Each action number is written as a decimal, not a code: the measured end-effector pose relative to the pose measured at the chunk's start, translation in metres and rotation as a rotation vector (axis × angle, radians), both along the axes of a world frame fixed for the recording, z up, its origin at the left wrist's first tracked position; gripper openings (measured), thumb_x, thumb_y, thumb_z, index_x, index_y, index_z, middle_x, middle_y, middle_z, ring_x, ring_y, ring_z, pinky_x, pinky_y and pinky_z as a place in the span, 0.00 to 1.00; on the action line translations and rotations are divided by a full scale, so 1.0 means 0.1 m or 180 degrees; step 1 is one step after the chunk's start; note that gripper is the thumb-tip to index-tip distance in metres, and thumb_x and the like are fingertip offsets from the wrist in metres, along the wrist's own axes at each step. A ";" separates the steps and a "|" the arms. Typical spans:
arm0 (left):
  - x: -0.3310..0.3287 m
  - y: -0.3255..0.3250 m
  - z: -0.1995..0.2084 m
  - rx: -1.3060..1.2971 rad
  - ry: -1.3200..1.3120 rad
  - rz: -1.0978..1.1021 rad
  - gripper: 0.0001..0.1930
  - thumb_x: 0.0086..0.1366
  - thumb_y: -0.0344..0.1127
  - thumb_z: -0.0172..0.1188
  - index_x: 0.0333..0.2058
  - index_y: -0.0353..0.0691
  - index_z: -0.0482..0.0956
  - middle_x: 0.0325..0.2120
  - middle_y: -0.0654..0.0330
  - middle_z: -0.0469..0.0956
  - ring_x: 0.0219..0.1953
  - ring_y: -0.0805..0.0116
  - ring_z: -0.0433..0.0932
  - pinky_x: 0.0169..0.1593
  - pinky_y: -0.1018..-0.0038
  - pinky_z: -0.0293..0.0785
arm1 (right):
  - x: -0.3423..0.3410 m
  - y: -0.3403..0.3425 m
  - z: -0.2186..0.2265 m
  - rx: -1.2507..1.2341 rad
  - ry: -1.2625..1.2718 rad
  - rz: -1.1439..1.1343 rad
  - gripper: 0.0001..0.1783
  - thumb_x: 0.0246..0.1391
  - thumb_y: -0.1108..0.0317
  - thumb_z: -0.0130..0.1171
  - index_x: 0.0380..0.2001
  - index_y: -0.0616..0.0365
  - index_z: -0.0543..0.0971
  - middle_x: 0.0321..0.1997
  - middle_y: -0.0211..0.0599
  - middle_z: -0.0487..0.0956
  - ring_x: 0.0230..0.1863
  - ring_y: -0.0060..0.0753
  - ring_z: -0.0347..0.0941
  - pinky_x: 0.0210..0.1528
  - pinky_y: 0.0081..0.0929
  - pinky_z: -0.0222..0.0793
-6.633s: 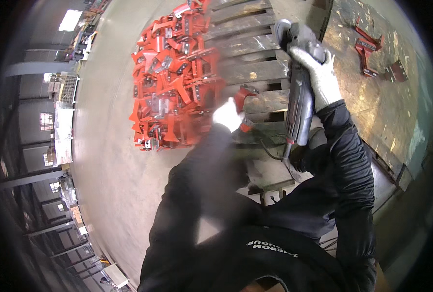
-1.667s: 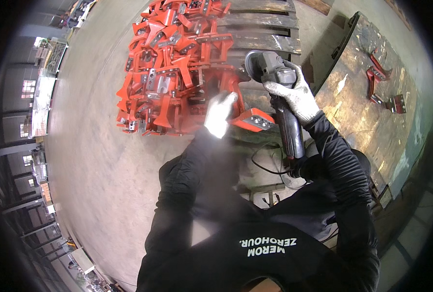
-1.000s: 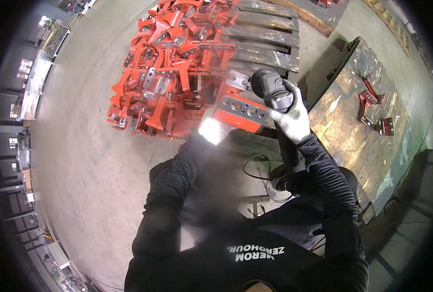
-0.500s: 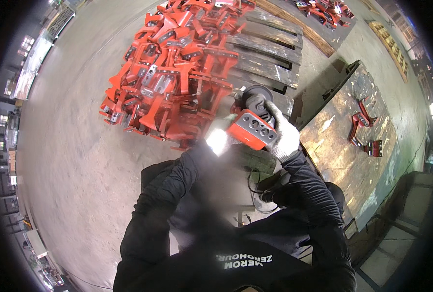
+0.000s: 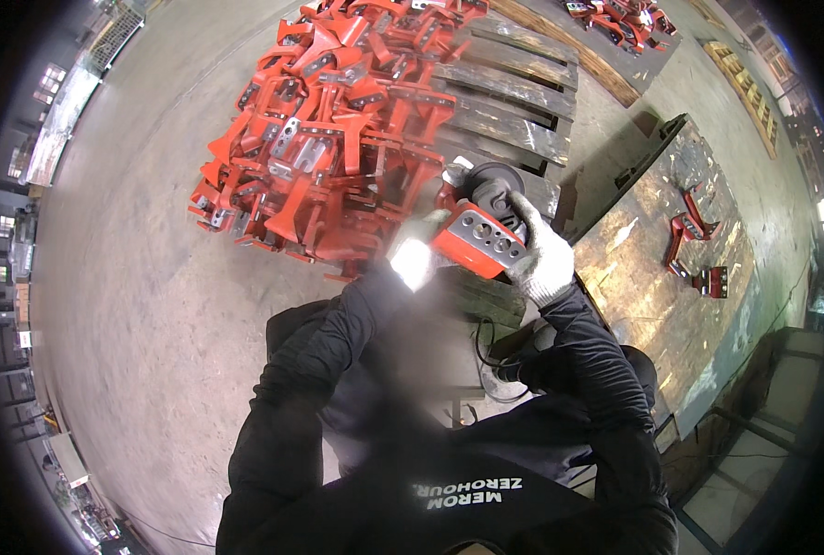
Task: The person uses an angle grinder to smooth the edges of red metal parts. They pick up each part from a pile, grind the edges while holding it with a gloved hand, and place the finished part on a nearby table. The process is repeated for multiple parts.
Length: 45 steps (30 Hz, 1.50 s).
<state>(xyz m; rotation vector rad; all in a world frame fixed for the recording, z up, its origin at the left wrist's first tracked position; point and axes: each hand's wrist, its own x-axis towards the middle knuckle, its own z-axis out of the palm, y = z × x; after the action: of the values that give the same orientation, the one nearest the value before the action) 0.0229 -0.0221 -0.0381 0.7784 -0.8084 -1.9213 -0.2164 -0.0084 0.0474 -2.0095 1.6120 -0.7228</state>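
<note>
In front of my body I hold a red metal bracket (image 5: 472,254) whose upper face is a grey plate with several round holes. My right hand (image 5: 546,265), in a white knit glove, is closed round its right end, fingers over the far side. My left hand (image 5: 418,250), also gloved, is at the bracket's left end; glare and blur hide much of it, though its fingers appear closed on the bracket. Just beyond the bracket, close to my right fingers, is a dark round tool with a disc (image 5: 495,183); its exact kind is unclear.
A large heap of red metal brackets (image 5: 328,139) lies on a slatted wooden pallet (image 5: 509,83) ahead. At right, a worn wooden board (image 5: 638,250) carries a few red brackets (image 5: 689,227). More red parts (image 5: 620,23) lie far right. A black cable (image 5: 482,356) loops below my hands.
The bracket stays in both hands and has tilted slightly, its right end shifting a little. My right hand has moved slightly with it. The surroundings look the same.
</note>
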 end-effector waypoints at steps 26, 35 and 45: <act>0.06 0.01 0.08 0.0283 0.0792 -0.0067 0.17 0.78 0.37 0.49 0.59 0.36 0.74 0.51 0.57 0.80 0.51 0.68 0.81 0.54 0.69 0.81 | -0.01 -0.03 -0.09 0.0052 0.0071 0.0004 0.48 0.45 0.62 0.68 0.72 0.41 0.64 0.48 0.52 0.83 0.46 0.56 0.82 0.49 0.46 0.79; 0.10 -0.01 0.13 0.0512 0.1054 -0.0029 0.16 0.77 0.37 0.51 0.57 0.35 0.75 0.49 0.60 0.81 0.50 0.69 0.81 0.52 0.71 0.81 | -0.02 -0.02 -0.03 0.0036 -0.0039 -0.0070 0.45 0.45 0.61 0.70 0.69 0.44 0.69 0.49 0.51 0.83 0.47 0.53 0.83 0.50 0.41 0.80; 0.15 -0.13 0.25 0.0263 -0.0122 0.0659 0.18 0.75 0.41 0.52 0.55 0.36 0.77 0.50 0.54 0.81 0.53 0.58 0.81 0.55 0.62 0.79 | -0.13 -0.11 -0.13 0.0217 -0.0053 -0.0450 0.50 0.40 0.57 0.80 0.67 0.46 0.67 0.52 0.52 0.83 0.52 0.53 0.83 0.53 0.40 0.79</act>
<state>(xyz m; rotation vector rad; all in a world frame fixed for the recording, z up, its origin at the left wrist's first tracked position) 0.0379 -0.0347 -0.0126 0.9152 -0.6477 -1.7681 -0.2295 -0.0192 0.0339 -1.8515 1.7587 -0.7230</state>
